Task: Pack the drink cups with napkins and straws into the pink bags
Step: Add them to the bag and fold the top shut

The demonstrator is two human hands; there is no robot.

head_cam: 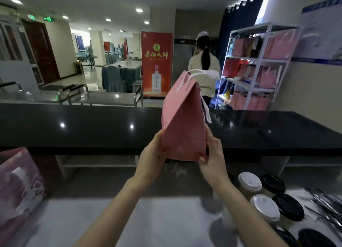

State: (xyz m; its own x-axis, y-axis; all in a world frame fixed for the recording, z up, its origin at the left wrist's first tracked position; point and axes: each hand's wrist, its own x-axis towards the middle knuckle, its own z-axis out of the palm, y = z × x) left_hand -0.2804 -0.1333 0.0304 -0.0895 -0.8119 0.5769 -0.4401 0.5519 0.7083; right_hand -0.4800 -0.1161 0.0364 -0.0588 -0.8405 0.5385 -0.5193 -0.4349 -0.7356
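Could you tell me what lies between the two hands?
An upright pink bag, held near its base by the left hand and right hand, in the head view.

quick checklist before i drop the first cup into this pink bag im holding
1. Bag secured: ok. The left grip and right grip pinch the lower edges of the pink paper bag with white ribbon handles.
2. Bag upright: ok.
3. Mouth open wide enough for a cup: not ok, the top narrows to a closed peak.
4. Base resting on the grey steel counter: cannot tell, the hands hide it.
5. Cups nearby: ok. White-lidded drink cups and black-lidded drink cups stand to the right.
6. Napkins and straws ready: cannot tell, the far right is blurred.
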